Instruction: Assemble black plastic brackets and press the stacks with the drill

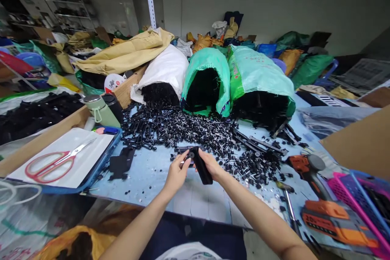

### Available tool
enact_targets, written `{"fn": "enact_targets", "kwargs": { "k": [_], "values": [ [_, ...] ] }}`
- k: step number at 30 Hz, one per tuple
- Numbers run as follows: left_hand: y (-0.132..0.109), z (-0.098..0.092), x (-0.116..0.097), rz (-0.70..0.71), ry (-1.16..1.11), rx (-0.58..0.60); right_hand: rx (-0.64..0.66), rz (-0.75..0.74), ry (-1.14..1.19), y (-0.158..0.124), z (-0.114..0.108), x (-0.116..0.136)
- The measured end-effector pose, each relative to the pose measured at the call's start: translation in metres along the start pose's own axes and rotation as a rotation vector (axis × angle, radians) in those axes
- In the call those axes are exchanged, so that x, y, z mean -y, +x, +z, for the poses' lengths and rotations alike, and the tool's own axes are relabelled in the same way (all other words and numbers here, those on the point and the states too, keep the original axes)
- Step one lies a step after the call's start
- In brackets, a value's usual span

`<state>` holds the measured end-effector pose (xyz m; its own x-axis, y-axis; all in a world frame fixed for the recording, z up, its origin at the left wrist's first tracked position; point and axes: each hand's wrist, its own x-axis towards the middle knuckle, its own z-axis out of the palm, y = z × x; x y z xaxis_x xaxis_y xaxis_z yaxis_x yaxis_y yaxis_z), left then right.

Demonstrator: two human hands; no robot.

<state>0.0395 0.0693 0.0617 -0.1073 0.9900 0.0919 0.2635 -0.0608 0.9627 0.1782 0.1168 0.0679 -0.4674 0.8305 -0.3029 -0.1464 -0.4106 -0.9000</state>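
Observation:
Both hands meet over the front middle of the light blue table [143,185]. My right hand [209,164] is wrapped round a long black plastic part [203,170], which tilts down toward me. Against the upper left end of that part, my left hand [178,170] has its fingers pinched at a small round black piece [191,155]. Whether that piece is loose or joined to the part I cannot tell. Just beyond the hands spreads a heap of small black knobs with metal pins [198,130].
A white sack [166,69] and two green sacks [210,63] lie open behind the heap. At left, red-handled scissors [57,162] rest on paper over a blue tray [82,185], near a green flask [102,111]. An orange cordless drill [326,211] and pink basket [347,195] stand right.

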Motion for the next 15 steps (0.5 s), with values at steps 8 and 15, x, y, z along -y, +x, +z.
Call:
{"fn": "enact_targets", "kwargs": {
  "k": [8, 15],
  "values": [
    [-0.03, 0.009, -0.021, 0.116, 0.207, -0.026, 0.044, -0.49, -0.621, -0.034, -0.014, -0.002],
    [-0.037, 0.029, -0.036, 0.2, 0.055, -0.234, -0.089, -0.612, -0.657, -0.051, 0.001, -0.013]
  ]
}}
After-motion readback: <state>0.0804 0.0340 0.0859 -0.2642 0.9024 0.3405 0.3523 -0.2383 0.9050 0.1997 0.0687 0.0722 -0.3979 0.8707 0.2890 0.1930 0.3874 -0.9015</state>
